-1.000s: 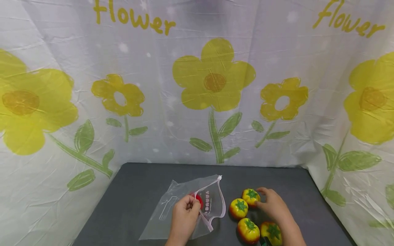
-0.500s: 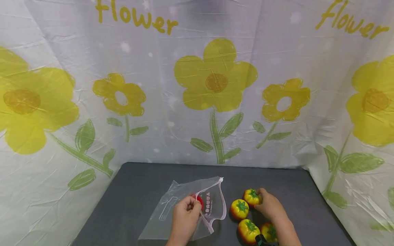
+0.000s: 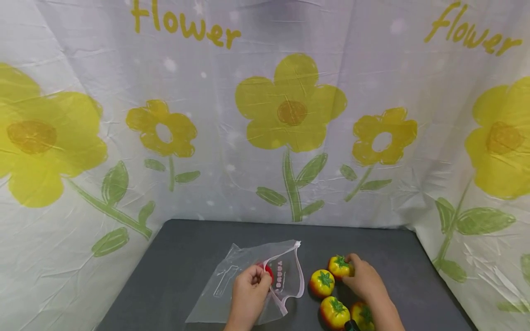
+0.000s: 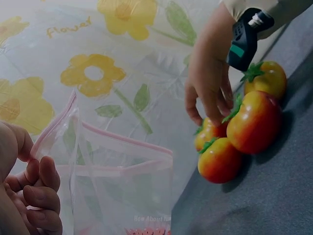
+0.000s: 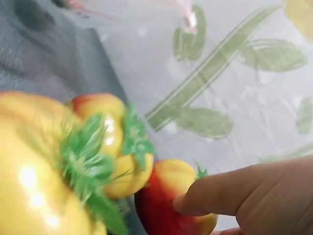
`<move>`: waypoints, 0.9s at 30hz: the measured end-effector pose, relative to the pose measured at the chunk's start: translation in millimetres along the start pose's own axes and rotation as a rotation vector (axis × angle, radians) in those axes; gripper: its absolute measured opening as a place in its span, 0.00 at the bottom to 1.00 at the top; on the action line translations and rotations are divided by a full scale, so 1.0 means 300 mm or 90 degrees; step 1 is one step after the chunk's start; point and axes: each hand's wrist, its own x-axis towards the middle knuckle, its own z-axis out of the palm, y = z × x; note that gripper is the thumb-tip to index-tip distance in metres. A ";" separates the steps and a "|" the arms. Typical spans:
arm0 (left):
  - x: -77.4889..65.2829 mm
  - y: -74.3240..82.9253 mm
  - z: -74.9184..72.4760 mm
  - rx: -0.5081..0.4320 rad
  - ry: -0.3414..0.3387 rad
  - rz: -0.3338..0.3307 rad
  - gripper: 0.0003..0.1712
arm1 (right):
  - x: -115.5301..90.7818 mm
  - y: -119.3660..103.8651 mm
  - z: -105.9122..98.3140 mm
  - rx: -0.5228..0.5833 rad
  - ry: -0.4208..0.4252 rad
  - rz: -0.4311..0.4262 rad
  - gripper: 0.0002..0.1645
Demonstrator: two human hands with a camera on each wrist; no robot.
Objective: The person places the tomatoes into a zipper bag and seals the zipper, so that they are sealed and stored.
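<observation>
Clear bag [image 3: 227, 287], mouth open, 4 yellow-red fruits [image 3: 321, 283] alongside

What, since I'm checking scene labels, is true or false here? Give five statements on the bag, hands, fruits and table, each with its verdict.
1. The left hand holds the bag. True.
2. The bag is zipped shut. False: its mouth gapes open.
3. The right hand touches the far fruit. True.
4. Four fruits lie on the table, outside the bag. True.
5. The table is white. False: it is dark grey.
</observation>
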 end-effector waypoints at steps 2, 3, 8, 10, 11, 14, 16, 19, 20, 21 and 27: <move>-0.001 -0.002 0.001 0.002 0.001 0.001 0.11 | -0.017 -0.006 -0.012 0.002 0.011 -0.003 0.29; -0.001 -0.002 0.002 0.002 0.002 0.002 0.11 | -0.025 -0.011 -0.018 0.006 0.015 -0.003 0.29; -0.001 -0.001 0.004 0.001 0.000 0.007 0.11 | -0.069 -0.037 -0.045 0.010 0.047 -0.010 0.30; -0.002 0.001 0.004 0.000 -0.002 0.012 0.11 | -0.088 -0.052 -0.052 0.022 0.059 -0.011 0.30; -0.002 0.001 0.004 0.001 -0.002 0.015 0.11 | -0.099 -0.060 -0.055 0.032 0.064 -0.012 0.30; -0.003 0.004 0.005 0.003 -0.002 0.022 0.11 | -0.133 -0.086 -0.063 0.063 0.078 -0.024 0.30; -0.003 0.006 0.007 0.006 0.000 0.022 0.11 | -0.157 -0.107 -0.068 0.083 0.085 -0.036 0.29; -0.004 0.009 0.009 0.008 0.000 0.018 0.11 | -0.191 -0.142 -0.072 0.102 0.097 -0.063 0.29; -0.004 0.009 0.010 0.009 0.000 0.016 0.11 | -0.200 -0.153 -0.072 0.106 0.101 -0.072 0.28; -0.004 0.010 0.011 0.009 -0.001 0.013 0.11 | -0.209 -0.165 -0.071 0.111 0.104 -0.078 0.28; -0.007 0.013 0.015 0.012 -0.011 -0.002 0.10 | -0.245 -0.245 -0.040 0.115 0.108 -0.097 0.27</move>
